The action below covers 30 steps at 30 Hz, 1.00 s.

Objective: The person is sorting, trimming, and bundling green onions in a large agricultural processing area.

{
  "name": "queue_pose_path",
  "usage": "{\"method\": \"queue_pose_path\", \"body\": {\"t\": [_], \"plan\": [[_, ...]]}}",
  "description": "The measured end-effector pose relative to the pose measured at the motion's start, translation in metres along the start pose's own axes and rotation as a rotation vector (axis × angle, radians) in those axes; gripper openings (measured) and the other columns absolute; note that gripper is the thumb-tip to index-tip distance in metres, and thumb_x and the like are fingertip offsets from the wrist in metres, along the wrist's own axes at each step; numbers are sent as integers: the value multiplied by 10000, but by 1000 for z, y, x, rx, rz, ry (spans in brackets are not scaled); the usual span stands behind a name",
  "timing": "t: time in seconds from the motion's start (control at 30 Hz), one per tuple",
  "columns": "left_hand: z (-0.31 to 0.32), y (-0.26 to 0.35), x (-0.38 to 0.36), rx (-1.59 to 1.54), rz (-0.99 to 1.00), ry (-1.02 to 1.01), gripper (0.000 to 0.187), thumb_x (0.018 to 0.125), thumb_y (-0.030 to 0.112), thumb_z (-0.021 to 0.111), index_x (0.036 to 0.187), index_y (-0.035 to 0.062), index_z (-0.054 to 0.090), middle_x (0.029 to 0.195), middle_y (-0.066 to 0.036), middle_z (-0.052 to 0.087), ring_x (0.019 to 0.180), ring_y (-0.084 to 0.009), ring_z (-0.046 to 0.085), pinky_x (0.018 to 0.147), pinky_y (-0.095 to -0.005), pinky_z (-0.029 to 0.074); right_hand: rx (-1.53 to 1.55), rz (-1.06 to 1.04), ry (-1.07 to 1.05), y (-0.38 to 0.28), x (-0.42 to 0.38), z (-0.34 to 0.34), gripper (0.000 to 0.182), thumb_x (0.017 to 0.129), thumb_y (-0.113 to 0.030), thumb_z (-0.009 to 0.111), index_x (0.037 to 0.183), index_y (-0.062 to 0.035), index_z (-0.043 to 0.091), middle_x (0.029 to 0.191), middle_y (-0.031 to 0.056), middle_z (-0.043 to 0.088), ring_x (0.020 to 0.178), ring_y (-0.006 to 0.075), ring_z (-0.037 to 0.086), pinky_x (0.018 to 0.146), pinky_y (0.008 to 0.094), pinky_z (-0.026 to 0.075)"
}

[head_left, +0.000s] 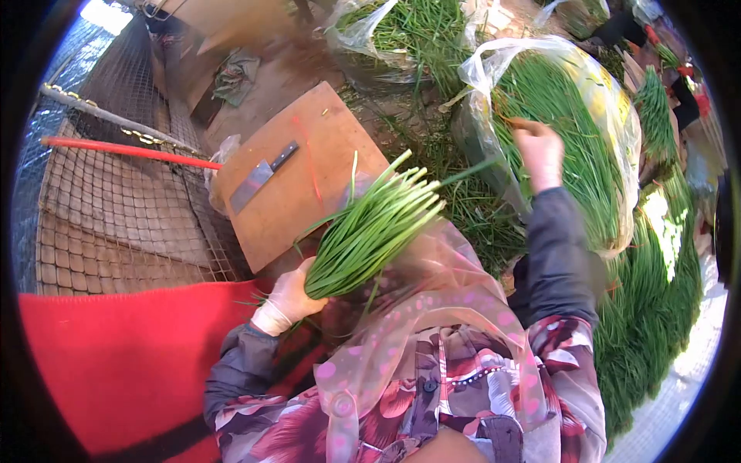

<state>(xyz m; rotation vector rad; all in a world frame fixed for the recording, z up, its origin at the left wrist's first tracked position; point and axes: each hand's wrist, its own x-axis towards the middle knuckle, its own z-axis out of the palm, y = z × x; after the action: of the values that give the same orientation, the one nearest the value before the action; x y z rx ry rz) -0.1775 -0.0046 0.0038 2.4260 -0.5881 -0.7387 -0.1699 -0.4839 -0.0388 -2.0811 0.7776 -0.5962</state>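
Note:
My left hand (292, 299), in a pale glove, is wrapped round the lower end of a thick bunch of green chives (374, 231). The cut pale ends of the stalks point up and to the right. My right hand (539, 153) is held over an open clear plastic bag (494, 73) full of loose chives (567, 116). Its fingers look closed, and what they hold, if anything, I cannot make out. One long green blade (471, 171) stretches from the bunch toward that hand. Left of the bunch, a cleaver (262, 176) with a dark handle lies on a wooden board (289, 224).
A red cloth (131, 355) covers the lower left, below dark netting (131, 224) and a red pole (131, 151). Another bag of greens (409, 35) stands at the top. A large heap of chives (648, 332) lies at the right. My clear apron (417, 293) covers my lap.

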Motion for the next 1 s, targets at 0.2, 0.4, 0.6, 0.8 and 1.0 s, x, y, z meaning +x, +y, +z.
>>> {"method": "queue_pose_path", "body": {"t": [0.2, 0.4, 0.6, 0.8, 1.0], "plan": [[-25, 10, 5, 355, 119, 59, 467, 785, 247, 646, 1212, 105, 523, 845, -229, 651, 809, -403, 636, 669, -483, 511, -541, -740, -428, -70, -28, -40, 795, 570, -374, 798, 1241, -26, 551, 1226, 197, 580, 1165, 346, 541, 984, 417, 437], [-54, 37, 23, 602, 216, 22, 485, 741, 196, 656, 1205, 107, 545, 832, -189, 647, 767, -389, 640, 663, -464, 517, -364, -1181, -809, -139, -112, 45, 1219, 386, -473, 883, 1395, -57, 339, 1374, 175, 429, 1319, 427, 342, 1081, 592, 253], [-101, -17, 7, 1002, -57, 737, 748, 613, 106, 754, 1312, 121, 489, 1248, -183, 509, 1184, -354, 471, 972, -439, 399, -256, -833, -778, -76, -172, 82, 1038, 490, -247, 838, 1384, -47, 351, 1174, 176, 551, 1142, 355, 511, 1011, 527, 347], [-10, -166, -82, -520, -695, 498, 411, 761, 221, 725, 1067, -19, 592, 910, -132, 673, 831, -221, 619, 771, -343, 513, -186, -612, -650, -70, -180, 81, 1015, 509, -135, 811, 1394, -33, 325, 1096, 220, 562, 980, 372, 578, 826, 426, 490], [87, -72, -54, -783, -212, -274, 876, 716, 271, 786, 1426, -14, 358, 1460, -160, 392, 1325, -237, 390, 1115, -341, 268, -143, -532, -671, -63, -183, 77, 1039, 522, -140, 809, 1416, -25, 293, 1059, 231, 565, 917, 383, 588, 787, 434, 499]]}}
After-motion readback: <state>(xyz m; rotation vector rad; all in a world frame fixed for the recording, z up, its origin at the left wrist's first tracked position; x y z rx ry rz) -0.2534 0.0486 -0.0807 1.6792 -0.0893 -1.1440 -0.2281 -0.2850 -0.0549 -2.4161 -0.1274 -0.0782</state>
